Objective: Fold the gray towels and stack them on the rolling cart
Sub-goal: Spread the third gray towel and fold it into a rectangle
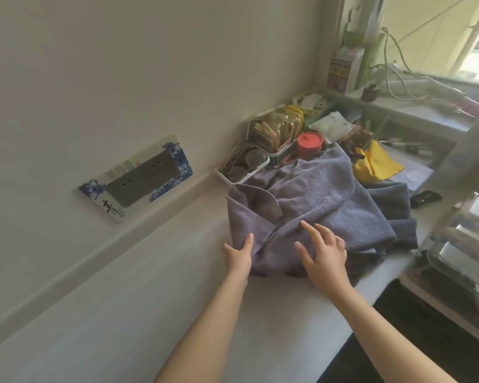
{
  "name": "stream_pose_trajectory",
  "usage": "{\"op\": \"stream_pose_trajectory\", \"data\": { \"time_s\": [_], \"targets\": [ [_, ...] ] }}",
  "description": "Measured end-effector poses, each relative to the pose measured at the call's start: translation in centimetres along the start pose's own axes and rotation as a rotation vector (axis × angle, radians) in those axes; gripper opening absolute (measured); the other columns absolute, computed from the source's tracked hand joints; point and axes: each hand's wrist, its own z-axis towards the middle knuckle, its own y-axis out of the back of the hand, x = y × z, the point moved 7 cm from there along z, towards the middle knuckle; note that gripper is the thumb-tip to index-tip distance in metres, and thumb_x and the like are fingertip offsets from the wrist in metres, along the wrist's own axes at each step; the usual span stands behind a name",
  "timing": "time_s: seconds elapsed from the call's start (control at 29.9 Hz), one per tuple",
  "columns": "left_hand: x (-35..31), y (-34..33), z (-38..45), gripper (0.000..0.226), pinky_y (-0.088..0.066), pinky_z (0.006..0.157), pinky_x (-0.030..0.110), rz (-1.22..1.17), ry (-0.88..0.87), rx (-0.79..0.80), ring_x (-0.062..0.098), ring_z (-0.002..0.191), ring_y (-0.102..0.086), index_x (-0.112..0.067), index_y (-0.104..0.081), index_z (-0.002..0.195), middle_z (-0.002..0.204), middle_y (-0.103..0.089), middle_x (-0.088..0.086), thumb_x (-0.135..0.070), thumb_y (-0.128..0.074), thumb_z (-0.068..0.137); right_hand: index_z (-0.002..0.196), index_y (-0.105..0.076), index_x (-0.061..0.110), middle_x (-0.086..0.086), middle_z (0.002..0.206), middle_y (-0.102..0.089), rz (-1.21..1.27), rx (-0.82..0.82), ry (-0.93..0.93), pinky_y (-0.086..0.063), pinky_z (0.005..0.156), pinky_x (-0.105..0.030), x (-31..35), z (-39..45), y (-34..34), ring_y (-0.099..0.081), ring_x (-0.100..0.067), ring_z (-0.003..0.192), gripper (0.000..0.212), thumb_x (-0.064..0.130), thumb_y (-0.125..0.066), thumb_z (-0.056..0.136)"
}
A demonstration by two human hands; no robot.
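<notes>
right now both bare hands are down on a rumpled gray towel (324, 200) heaped on the pale countertop (127, 299), close to the wall. the left hand (238, 252) sits at the towel's near left corner, thumb out on the counter side and fingers lying along the cloth edge; whether it is actually pinching the fabric or only resting against it, i cannot tell. the right hand (325, 250) lies flat on top of the towel with fingers spread and fairly straight, pressing rather than grasping. the towel is loosely bunched, one flap turned over near its left side, and its far edge runs up against a white basket (260, 168) holding round lenses or glasses. a second, darker gray towel (393, 208) lies under and just to the right of the first, sticking out from beneath it. behind the towels stands a red round container (309, 141), beside another white tray packed with yellowish packets (278, 128). a yellow cloth (374, 161) lies just past the towel's far right edge. on the wall to the left is a double socket plate (141, 181) framed in a blue-and-white decorated surround. at the right edge, blurred, are stacked clear containers on shelves (465, 244), which may be the cart, though it is too smeared to be sure. a window (454, 34) with loose cables lights the far corner
</notes>
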Motion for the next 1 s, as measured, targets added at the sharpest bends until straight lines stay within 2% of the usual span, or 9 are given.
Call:
{"op": "stream_pose_trajectory", "data": {
  "time_s": [0.07,0.13,0.17,0.3,0.54,0.7,0.74,0.87,1.0],
  "targets": [
    [-0.8,3.1,-0.1,0.030,-0.041,0.080,0.024,-0.084,-0.138,-0.085,0.025,0.106,-0.058,-0.010,-0.057,0.108,0.102,-0.064,0.001,-0.036,-0.059,0.091,0.134,-0.048,0.035,-0.003,0.137,-0.041,-0.001,-0.024,0.071,-0.023,0.101,-0.039,2.2,-0.2,-1.1,-0.032,-0.028,0.123,0.045,0.039,-0.056,0.090],
    [-1.8,5.1,-1.7,0.020,-0.040,0.076,0.023,-0.120,-0.280,-0.157,0.020,0.094,-0.059,-0.014,-0.059,0.093,0.086,-0.062,-0.007,-0.033,-0.055,0.094,0.131,-0.052,0.036,-0.004,0.134,-0.041,0.022,-0.063,0.107,-0.021,0.102,-0.040,3.3,-0.4,-1.1,-0.033,-0.027,0.122,0.041,0.041,-0.055,0.091],
    [-0.7,10.8,-2.4,0.021,-0.043,0.078,0.025,-0.195,-0.322,-0.268,0.018,0.093,-0.059,-0.012,-0.061,0.094,0.088,-0.064,-0.005,-0.033,-0.054,0.094,0.130,-0.052,0.037,-0.004,0.134,-0.040,0.020,-0.018,0.217,-0.020,0.103,-0.040,7.8,-1.9,-3.5,-0.031,-0.026,0.122,0.040,0.042,-0.054,0.091],
    [2.5,18.3,-4.0,0.022,-0.047,0.081,0.030,-0.255,-0.363,-0.453,0.016,0.087,-0.061,-0.012,-0.063,0.092,0.090,-0.068,0.000,-0.031,-0.053,0.095,0.124,-0.058,0.037,-0.005,0.132,-0.041,-0.061,0.020,0.365,-0.022,0.102,-0.044,12.2,-4.7,-7.1,-0.027,-0.023,0.119,0.034,0.045,-0.052,0.091],
    [14.8,32.8,-7.4,0.022,-0.048,0.080,0.038,-0.300,-0.167,-0.752,0.027,0.090,-0.061,-0.014,-0.061,0.089,0.089,-0.066,0.005,-0.033,-0.051,0.095,0.093,-0.069,0.033,0.002,0.136,-0.048,-0.226,0.304,0.642,-0.013,0.102,-0.035,19.4,-14.1,-17.2,-0.031,-0.022,0.125,0.058,0.056,-0.016,0.087],
    [24.4,39.9,-10.7,0.033,-0.043,0.081,0.035,-0.269,0.024,-0.894,0.034,0.103,-0.058,-0.005,-0.060,0.105,0.108,-0.065,0.015,-0.034,-0.046,0.097,0.120,-0.059,0.032,0.009,0.147,-0.039,-0.313,0.612,0.731,-0.010,0.111,-0.034,20.3,-21.9,-24.8,-0.025,-0.019,0.139,0.102,0.078,0.016,0.068],
    [25.8,41.1,-11.6,0.033,-0.041,0.079,0.033,-0.257,0.060,-0.916,0.035,0.104,-0.057,-0.005,-0.060,0.107,0.110,-0.064,0.016,-0.033,-0.045,0.098,0.130,-0.049,0.036,0.011,0.149,-0.035,-0.339,0.676,0.746,-0.011,0.111,-0.033,20.5,-23.7,-26.0,-0.024,-0.017,0.140,0.102,0.079,0.017,0.066],
    [30.8,45.0,-14.1,0.037,-0.041,0.082,0.037,-0.176,0.167,-0.959,0.037,0.107,-0.056,-0.002,-0.058,0.114,0.116,-0.062,0.021,-0.030,-0.039,0.100,0.144,-0.026,0.039,0.012,0.152,-0.027,-0.449,0.834,0.801,-0.012,0.111,-0.033,21.6,-29.4,-29.1,-0.023,-0.017,0.138,0.050,0.054,-0.023,0.096],
    [33.7,48.3,-15.3,0.033,-0.046,0.085,0.041,-0.101,0.208,-1.002,0.039,0.105,-0.056,0.003,-0.060,0.114,0.113,-0.062,0.025,-0.020,-0.042,0.098,0.146,-0.019,0.040,0.007,0.143,-0.038,-0.538,0.752,0.843,-0.024,0.106,-0.036,23.3,-32.4,-30.4,-0.033,-0.023,0.129,0.049,0.050,-0.025,0.098]
  ]
}}
